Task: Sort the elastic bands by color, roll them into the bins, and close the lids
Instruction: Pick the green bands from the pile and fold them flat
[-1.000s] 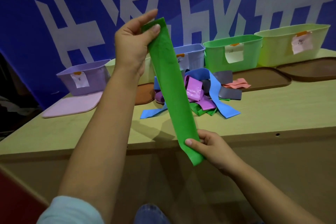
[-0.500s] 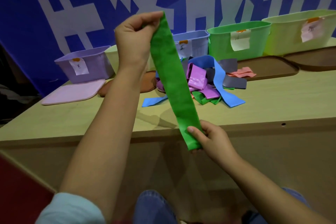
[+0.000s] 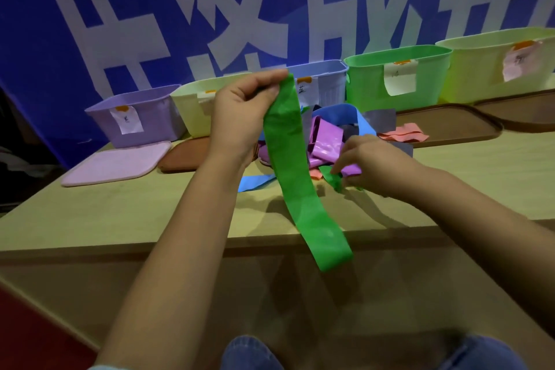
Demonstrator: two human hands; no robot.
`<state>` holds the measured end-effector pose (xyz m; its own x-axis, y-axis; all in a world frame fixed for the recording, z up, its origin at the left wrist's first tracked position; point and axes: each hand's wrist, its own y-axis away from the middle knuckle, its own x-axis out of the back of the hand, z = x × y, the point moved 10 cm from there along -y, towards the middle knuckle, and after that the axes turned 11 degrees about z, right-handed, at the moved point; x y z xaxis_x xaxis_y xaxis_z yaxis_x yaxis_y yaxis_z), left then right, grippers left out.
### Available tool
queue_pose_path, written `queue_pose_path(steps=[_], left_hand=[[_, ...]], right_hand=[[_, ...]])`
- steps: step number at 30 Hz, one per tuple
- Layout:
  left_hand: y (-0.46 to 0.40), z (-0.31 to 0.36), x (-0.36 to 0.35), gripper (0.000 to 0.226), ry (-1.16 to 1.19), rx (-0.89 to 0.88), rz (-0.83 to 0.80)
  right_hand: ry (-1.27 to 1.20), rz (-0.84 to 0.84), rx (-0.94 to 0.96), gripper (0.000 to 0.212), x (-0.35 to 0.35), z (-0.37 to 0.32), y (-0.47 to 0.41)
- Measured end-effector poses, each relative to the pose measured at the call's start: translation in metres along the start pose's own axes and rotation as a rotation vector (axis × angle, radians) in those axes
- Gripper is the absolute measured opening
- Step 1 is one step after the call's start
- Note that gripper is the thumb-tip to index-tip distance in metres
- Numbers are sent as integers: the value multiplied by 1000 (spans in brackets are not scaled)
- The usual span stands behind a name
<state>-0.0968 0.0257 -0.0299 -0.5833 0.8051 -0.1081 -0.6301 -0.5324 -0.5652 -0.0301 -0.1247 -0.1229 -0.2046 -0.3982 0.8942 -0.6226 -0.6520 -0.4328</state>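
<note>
left hand (image 3: 243, 117) has a pinch grip on the top of a long, flat, bright green band (image 3: 292, 165) dangling past the surface (image 3: 150, 213) edge, right hand (image 3: 369, 168) pinching another green band (image 3: 332, 179) in the pile.

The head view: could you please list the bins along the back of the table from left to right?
Purple bin → pale yellow bin → blue bin → green bin → large yellow-green bin.
</note>
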Motion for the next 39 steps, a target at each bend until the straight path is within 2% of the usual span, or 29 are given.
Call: queue_pose_path(steps=[6, 8, 10, 15, 23, 27, 28, 32, 35, 37, 38, 39], left_hand=[[-1, -15, -5, 35, 25, 64, -54], [-2, -20, -5, 34, 27, 87, -54], [-4, -26, -3, 34, 25, 109, -50], [-8, -32, -3, 32, 30, 154, -40], [-20, -32, -11, 29, 35, 208, -10], [-31, -22, -17, 24, 41, 210, 6], [-33, -24, -17, 23, 32, 220, 13], [-32, -49, -12, 20, -13, 304, 61], [-28, -63, -5, 19, 12, 355, 110], [-28, -60, -6, 17, 53, 345, 103], [-29, -58, -8, 17, 60, 334, 96], [-31, -56, -9, 17, 63, 324, 99]], right_hand=[[172, -93, 83, 24, -29, 6, -8], [117, -85, 71, 18, -28, 7, -11], [-65, -45, -5, 12, -13, 12, -16], [-546, 176, -243, 9, 43, 34, -40], [-766, 512, -369, 16, 105, 50, -95], [-988, 680, -429, 22, 130, 60, -117], [-934, 687, -438, 20, 130, 61, -123], [-662, 492, -473, 20, 107, 61, -143], [-666, 654, -438, 5, 136, 65, -142], [-642, 772, -356, 12, 158, 59, -138], [-590, 746, -309, 14, 158, 53, -140], [-487, 647, -278, 15, 147, 45, -144]])
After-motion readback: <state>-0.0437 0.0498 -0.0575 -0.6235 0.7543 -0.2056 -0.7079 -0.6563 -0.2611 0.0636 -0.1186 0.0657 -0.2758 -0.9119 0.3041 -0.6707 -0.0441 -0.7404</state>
